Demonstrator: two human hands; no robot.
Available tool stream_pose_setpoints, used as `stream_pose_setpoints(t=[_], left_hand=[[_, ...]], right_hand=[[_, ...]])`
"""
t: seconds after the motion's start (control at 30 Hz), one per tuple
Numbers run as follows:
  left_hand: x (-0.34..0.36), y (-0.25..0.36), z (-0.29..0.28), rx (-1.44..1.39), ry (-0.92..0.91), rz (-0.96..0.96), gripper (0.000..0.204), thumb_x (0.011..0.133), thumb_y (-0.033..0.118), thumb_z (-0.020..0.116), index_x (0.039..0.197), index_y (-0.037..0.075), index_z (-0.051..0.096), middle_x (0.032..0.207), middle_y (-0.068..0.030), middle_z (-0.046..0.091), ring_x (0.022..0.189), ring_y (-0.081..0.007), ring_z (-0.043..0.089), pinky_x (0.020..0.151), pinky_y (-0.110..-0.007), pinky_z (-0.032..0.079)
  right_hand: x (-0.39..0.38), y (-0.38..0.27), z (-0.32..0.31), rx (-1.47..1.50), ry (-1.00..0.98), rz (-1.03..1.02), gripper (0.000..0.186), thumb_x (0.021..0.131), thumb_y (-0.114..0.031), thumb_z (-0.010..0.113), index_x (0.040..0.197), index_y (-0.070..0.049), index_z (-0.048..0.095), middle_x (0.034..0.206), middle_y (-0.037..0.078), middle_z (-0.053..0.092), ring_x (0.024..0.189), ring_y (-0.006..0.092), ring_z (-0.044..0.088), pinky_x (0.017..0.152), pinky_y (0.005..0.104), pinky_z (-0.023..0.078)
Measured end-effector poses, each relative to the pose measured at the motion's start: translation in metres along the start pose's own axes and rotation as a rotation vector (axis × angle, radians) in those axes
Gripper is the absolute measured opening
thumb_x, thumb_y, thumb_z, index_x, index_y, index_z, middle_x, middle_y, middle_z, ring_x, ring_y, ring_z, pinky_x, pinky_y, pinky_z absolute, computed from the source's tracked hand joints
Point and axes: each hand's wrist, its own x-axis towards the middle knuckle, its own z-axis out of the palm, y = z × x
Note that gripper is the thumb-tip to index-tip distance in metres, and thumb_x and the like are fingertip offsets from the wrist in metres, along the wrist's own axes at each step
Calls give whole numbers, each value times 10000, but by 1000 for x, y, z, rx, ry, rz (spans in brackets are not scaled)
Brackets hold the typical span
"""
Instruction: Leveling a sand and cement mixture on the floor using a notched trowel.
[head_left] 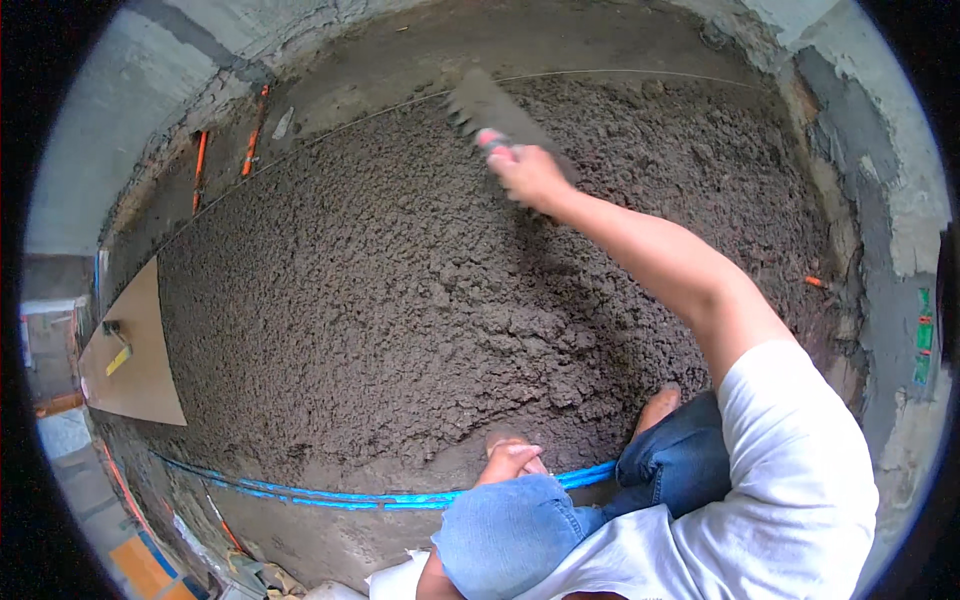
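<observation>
My right hand [530, 178] is closed round the reddish handle of a notched trowel [490, 108], blurred by motion. The grey blade rests on or just over the far part of a rough bed of damp mortar [400, 260], close to a thin stretched string [600, 71]. By my bent left knee, low in the head view, is my left hand [510, 462], held near my foot. Its fingers are partly hidden, and I cannot make out whether anything is in them.
Two blue pipes [400, 500] run along the near side of the mortar. A beige board [140, 350] lies at the left. Orange conduits [252, 130] stick up at the far left, another orange stub [816, 282] at the right. Rough concrete walls [130, 150] surround the bed.
</observation>
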Motion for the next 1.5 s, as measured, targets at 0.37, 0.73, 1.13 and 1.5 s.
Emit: stream_pose_setpoints(t=[0.37,0.73,1.13,1.5], left_hand=[[40,29,0,-519,-224,-677,483,1002,296,302,1169,-107,509,1097,-188,612,1023,-268,577,887,-344,465],[28,42,31,215,443,-455,344,937,183,496,704,-24,642,646,-94,652,578,-153,629,516,-288,493],[74,129,77,144,392,-964,531,982,340,328,1092,-124,562,939,-213,654,871,-295,641,831,-377,492],[-41,-32,-21,-128,447,-403,344,935,246,495,840,-34,671,713,-127,668,602,-182,636,544,-311,499]], right_hand=[[-2,67,-63,157,301,234,454,841,-407,519,810,28,644,675,161,647,635,294,655,649,407,496],[10,66,-122,-111,138,179,444,805,-400,537,815,30,647,706,181,651,664,274,662,700,376,506],[-21,85,-159,-466,42,-86,445,808,-415,544,903,8,644,902,239,642,871,361,627,794,424,470],[-28,73,-120,-523,451,58,391,832,-343,517,912,28,614,880,246,646,893,393,621,803,477,485]])
